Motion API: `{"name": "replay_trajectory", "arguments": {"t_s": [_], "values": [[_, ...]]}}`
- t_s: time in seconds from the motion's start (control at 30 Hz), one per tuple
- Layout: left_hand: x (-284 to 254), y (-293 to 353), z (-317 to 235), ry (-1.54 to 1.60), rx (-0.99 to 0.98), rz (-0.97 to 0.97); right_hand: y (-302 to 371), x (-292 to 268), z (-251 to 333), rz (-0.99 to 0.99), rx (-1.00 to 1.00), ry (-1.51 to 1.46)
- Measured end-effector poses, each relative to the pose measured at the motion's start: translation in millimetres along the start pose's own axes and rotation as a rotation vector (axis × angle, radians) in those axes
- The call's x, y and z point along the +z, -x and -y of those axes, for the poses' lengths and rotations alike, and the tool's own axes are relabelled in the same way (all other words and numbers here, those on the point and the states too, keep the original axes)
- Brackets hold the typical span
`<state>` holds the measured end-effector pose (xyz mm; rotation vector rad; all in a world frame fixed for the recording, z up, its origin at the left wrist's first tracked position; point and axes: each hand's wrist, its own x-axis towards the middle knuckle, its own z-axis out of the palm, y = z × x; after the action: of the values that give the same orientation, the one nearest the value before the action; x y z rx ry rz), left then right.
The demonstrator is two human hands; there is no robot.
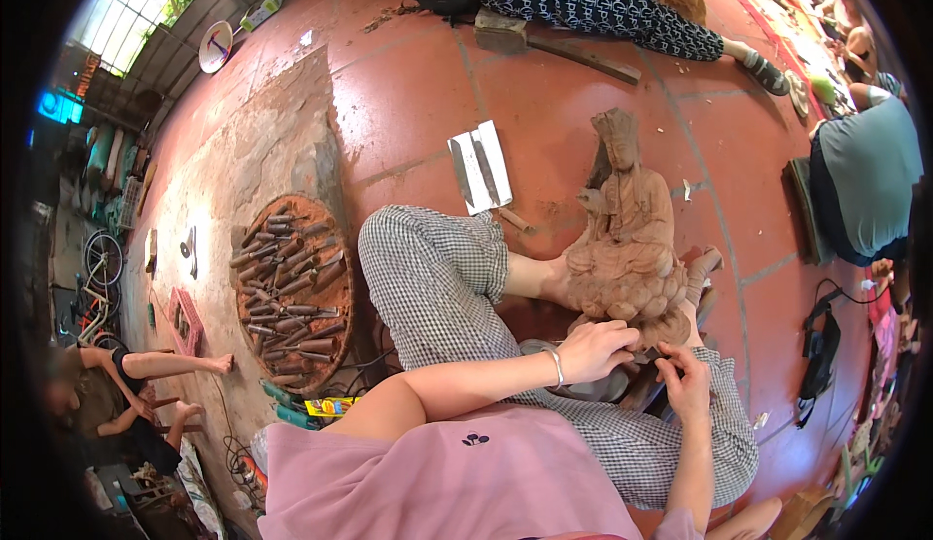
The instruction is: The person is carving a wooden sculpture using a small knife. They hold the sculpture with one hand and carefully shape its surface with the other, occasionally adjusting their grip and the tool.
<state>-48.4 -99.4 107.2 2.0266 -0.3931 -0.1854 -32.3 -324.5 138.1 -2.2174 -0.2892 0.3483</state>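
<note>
A carved brown wooden statue (630, 211) of a seated figure on a lotus base stands between my bent legs, my bare feet close against it. My left hand (595, 352), with a silver bangle on the wrist, rests at the bottom of the base. Its fingers are bent together toward the wood. Just to the right, my right hand (688, 381) is closed in a pinch near the same lower edge. Whatever lies between the fingers of either hand is too small or hidden to name. A grey rounded object shows partly below my left hand.
A round tray (255, 341) full of wooden-handled carving chisels (292, 282) sits left of my knee. Beyond my legs lie a white sheet with a dark strip (480, 167) and a wooden bar (583, 60). Other people sit around; a black bag (821, 355) lies at right.
</note>
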Motion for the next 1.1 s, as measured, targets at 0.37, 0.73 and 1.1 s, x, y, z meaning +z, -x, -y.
{"name": "replay_trajectory", "arguments": {"t_s": [0.37,0.73,1.1], "values": [[-3.9,2.1,-0.4,0.080,-0.046,-0.032,2.6,1.6,-12.6,-0.037,0.131,-0.299],[-36.8,-40.9,-42.5,1.013,-0.106,0.045,1.2,-34.7,9.6,-0.461,0.141,-0.484],[-24.2,-71.4,-40.5,0.901,0.157,-0.214,3.5,-43.7,48.7,-0.475,0.014,-0.697]]}}
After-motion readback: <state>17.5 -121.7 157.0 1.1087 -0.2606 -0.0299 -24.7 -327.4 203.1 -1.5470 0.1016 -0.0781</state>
